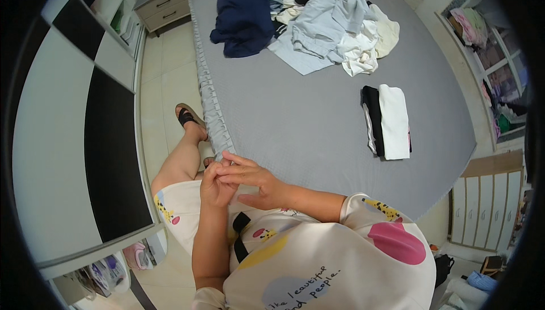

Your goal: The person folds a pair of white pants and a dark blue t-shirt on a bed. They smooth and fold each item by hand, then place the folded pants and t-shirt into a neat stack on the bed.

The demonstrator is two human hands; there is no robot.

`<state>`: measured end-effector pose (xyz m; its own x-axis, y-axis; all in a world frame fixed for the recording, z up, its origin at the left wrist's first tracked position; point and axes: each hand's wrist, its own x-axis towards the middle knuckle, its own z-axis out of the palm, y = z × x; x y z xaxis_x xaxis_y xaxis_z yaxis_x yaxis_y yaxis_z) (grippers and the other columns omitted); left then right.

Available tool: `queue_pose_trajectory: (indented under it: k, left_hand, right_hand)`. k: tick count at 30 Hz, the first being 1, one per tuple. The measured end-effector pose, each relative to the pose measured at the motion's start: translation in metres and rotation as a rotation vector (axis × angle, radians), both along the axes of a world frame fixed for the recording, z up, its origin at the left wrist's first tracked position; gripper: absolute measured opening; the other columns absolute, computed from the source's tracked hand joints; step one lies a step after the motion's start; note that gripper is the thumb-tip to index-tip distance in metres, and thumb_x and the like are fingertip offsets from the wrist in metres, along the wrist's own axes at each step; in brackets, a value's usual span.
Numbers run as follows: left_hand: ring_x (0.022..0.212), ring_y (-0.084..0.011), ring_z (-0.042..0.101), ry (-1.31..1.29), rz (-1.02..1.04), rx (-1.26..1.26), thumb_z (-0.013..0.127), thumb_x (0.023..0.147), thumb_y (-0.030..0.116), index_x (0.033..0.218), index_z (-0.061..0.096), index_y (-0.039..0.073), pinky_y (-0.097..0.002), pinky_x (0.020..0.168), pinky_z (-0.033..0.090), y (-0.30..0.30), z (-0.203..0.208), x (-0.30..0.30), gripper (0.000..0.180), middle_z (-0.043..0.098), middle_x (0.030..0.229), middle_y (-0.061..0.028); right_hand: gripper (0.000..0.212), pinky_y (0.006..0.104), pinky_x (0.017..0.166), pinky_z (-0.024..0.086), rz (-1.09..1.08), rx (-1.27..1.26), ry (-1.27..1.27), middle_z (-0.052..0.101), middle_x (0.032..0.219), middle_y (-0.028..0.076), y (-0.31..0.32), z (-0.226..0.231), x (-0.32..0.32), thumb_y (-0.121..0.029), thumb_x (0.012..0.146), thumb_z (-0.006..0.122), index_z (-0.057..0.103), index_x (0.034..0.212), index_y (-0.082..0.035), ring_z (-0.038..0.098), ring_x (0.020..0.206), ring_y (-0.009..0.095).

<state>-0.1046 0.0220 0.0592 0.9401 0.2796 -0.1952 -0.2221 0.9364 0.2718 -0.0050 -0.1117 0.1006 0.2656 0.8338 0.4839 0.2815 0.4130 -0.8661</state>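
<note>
Fingers of the left hand [213, 188] and right hand [262, 188] touch, loosely open, no garment between; rightward on the grey bed [278, 117], nearer the right hand, lies a folded stack [394, 122], long axis near-to-far; ahead sprawls a clothes heap [323, 29].

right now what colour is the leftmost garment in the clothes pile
The leftmost garment is dark navy blue, clearest in the head view.
</note>
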Motion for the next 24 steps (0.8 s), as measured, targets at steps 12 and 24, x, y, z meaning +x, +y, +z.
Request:
queue_pose_trajectory:
  k: [12,24]
  left_hand:
    - [0.103,-0.0186,0.057,0.332,-0.146,0.308,0.052,0.086,0.011,0.105,0.055,-0.001,-0.0312,0.084,0.048,-0.038,-0.03,0.061,0.022,0.057,0.112,-0.0096]
    - [0.134,-0.0454,-0.017,0.665,-1.016,2.352,0.069,0.064,0.06,0.146,0.004,0.015,-0.0684,0.1,0.001,-0.072,-0.065,0.148,0.114,-0.01,0.149,-0.0236]
  right_hand:
    - [0.04,0.0407,0.103,0.029,-0.357,-0.073,-0.024,0.044,0.134,0.015,-0.01,-0.03,0.044,-0.011,0.081,0.06,0.055,0.12,-0.005,0.03,0.132,0.034]
    - [0.023,0.0372,0.059,0.046,-0.78,-0.598,-0.035,0.06,0.071,0.015,-0.027,-0.068,0.184,-0.024,0.083,0.057,0.062,0.091,-0.003,0.059,0.065,0.03]
